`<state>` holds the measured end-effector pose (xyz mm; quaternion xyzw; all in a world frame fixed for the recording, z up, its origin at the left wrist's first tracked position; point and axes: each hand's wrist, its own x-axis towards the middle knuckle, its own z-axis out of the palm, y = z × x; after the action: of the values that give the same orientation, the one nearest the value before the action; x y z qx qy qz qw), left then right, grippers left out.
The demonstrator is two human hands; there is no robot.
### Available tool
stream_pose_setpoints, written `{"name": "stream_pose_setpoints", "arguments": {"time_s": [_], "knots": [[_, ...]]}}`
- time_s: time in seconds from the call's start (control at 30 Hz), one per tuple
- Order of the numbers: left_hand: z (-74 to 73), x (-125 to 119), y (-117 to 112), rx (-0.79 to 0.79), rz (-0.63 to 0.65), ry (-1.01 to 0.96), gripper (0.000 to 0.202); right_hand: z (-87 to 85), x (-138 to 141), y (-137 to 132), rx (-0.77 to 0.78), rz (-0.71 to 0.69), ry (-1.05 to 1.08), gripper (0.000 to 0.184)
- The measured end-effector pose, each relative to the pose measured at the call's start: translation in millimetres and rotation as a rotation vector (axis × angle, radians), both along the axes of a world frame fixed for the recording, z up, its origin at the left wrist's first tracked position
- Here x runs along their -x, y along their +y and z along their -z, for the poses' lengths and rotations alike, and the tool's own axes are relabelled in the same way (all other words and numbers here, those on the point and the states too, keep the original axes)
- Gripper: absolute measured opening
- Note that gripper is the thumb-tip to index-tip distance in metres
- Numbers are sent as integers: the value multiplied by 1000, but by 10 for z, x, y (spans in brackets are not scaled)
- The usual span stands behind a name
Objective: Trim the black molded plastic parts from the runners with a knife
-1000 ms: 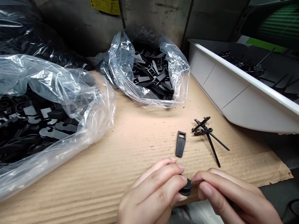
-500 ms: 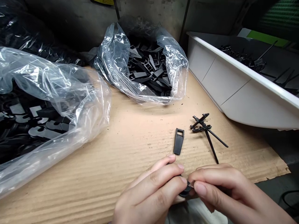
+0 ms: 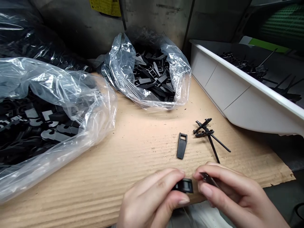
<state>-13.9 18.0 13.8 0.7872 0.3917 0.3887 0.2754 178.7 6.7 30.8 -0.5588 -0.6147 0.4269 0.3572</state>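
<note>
Left hand (image 3: 152, 198) pinches black clip (image 3: 185, 186); right hand (image 3: 230, 190) pinches dark piece (image 3: 208, 179) just beside, over cardboard edge (image 3: 273, 183).

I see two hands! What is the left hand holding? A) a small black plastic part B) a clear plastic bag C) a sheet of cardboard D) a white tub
A. The left hand pinches a small black plastic part in its fingers above the cardboard sheet, while the right hand holds a flat dark piece.
</note>
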Motion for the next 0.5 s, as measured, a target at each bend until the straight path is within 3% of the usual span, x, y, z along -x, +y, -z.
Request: {"name": "stream_pose_setpoints", "arguments": {"time_s": [0.2, 0.3, 0.5], "knots": [[10, -22, -55, 108, -89, -26, 26, 167, 18, 18, 220, 50, 271, 24], [15, -35, -73, 138, -149, -25, 30, 221, -2, -4, 190, 96, 296, 20], [32, -155, -111, 137, -160, -8, 22, 243, -15, -6, 104, 31, 233, 19]]}}
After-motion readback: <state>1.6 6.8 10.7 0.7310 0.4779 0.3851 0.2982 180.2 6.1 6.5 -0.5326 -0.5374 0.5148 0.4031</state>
